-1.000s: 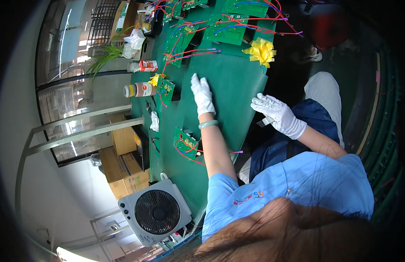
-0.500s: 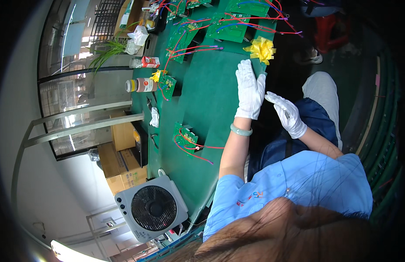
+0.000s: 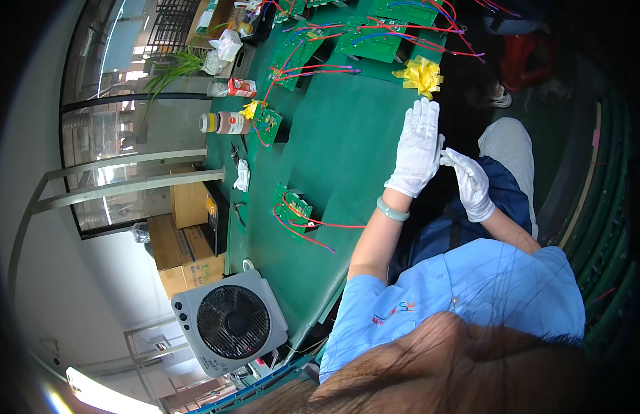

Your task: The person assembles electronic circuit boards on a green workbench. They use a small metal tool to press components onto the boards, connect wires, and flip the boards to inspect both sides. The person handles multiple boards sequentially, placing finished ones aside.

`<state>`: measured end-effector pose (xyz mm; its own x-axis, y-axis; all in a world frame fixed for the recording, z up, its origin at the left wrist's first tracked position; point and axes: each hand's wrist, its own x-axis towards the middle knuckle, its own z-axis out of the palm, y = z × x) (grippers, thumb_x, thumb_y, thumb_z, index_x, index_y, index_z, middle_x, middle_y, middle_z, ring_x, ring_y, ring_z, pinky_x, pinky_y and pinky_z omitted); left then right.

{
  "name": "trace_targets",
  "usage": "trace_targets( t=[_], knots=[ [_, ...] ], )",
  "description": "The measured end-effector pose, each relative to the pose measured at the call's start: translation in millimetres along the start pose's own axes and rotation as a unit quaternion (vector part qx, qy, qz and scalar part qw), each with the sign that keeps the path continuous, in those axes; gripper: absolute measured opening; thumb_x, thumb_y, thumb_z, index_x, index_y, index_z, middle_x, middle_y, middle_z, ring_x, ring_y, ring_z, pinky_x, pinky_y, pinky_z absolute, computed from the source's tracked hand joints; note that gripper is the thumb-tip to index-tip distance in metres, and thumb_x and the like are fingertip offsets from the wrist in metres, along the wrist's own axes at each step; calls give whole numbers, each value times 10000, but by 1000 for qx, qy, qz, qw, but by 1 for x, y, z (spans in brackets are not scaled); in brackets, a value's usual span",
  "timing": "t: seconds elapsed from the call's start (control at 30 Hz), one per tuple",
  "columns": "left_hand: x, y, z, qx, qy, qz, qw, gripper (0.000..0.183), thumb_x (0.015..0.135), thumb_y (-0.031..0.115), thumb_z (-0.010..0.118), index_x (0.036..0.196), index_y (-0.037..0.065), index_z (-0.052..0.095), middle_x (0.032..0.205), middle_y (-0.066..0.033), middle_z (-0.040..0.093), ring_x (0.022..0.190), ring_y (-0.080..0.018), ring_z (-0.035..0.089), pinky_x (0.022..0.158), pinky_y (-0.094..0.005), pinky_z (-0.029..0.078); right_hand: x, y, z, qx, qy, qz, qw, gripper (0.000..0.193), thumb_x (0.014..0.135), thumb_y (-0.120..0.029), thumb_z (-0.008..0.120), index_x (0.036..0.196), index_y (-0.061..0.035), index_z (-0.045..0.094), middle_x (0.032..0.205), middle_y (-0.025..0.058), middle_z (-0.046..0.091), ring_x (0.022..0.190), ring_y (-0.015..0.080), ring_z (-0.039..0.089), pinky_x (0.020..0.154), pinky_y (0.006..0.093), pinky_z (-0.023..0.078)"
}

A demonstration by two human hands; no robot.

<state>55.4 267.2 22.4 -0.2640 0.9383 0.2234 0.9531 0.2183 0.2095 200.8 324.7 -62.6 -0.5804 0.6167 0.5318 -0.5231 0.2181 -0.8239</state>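
Observation:
My left hand [image 3: 416, 153], in a white glove with a pale green bangle at the wrist, is at the edge of the green-topped bench [image 3: 334, 138]. Its fingers are stretched out and it holds nothing. Just right of it, above my lap, my right hand [image 3: 470, 185] is gloved too, with its fingers extended and nothing visible in them. The right fingertips come close to the left hand's thumb side; whether they touch I cannot tell. Just beyond the left fingertips sits a bunch of yellow tape strips [image 3: 421, 76]. A green circuit board [image 3: 292, 207] with red wires lies left of my forearm.
Several wired green circuit boards [image 3: 375, 40] fill the bench's far end. A smaller board [image 3: 267, 125] is beside a capped bottle [image 3: 232, 123]. Along the left side are pliers [image 3: 238, 214], a crumpled white glove or cloth [image 3: 242, 175] and a box fan [image 3: 234, 321]. A red stool [image 3: 527, 62] stands far right.
My left hand has moved right, off the bench top and nearer to my right hand. My right hand has shifted slightly right and down. The view has shifted a little.

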Motion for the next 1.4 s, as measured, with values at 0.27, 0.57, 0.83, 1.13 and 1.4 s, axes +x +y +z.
trace_targets(
  t=[0.27, 0.57, 0.83, 1.13, 1.4],
  knots=[
    [-15, 15, 23, 21, -51, 70, 996, 610, 763, 98, 624, 1344, -13, 474, 1370, -230, 493, 1269, -362, 491, 1081, -439, 387, -14, -2, -19, -19, 3, 38, 999, 269, 971, -1, 472, 1215, 57, 566, 1151, 197, 649, 939, 267, 678, 841, 338, 529],
    [-31, 21, 48, -38, 69, -21, 997, 599, 719, -33, 599, 1307, 56, 522, 1383, -243, 459, 1077, -392, 583, 892, -424, 518, -6, -25, -15, -83, -17, 77, 993, 324, 975, 16, 464, 1288, 36, 547, 1057, 146, 676, 933, 210, 660, 852, 315, 509],
    [-64, 28, 21, -93, 105, -61, 988, 593, 718, -51, 570, 1302, 47, 528, 1386, -224, 468, 1104, -398, 572, 909, -425, 508, -21, -19, -5, 25, -27, 203, 978, 365, 1022, -106, 448, 1369, -8, 504, 1122, 98, 668, 781, 92, 601, 660, 211, 453],
    [-122, 45, -82, -185, 131, -92, 970, 481, 754, -43, 668, 1226, 31, 611, 1167, -177, 646, 962, -355, 660, 789, -378, 538, -5, -41, 17, -62, -154, 185, 969, 350, 1022, -106, 444, 1354, -25, 523, 1111, 102, 674, 656, 63, 533, 620, 195, 449],
    [-230, -75, -184, -128, 502, -373, 770, 375, 961, 130, 589, 1284, -57, 546, 1227, -157, 628, 1068, -197, 612, 918, -309, 485, 13, -73, 89, -18, -378, 155, 913, 448, 880, -13, 612, 1323, -51, 553, 1307, 126, 602, 967, 214, 695, 792, 267, 559]
  ],
)
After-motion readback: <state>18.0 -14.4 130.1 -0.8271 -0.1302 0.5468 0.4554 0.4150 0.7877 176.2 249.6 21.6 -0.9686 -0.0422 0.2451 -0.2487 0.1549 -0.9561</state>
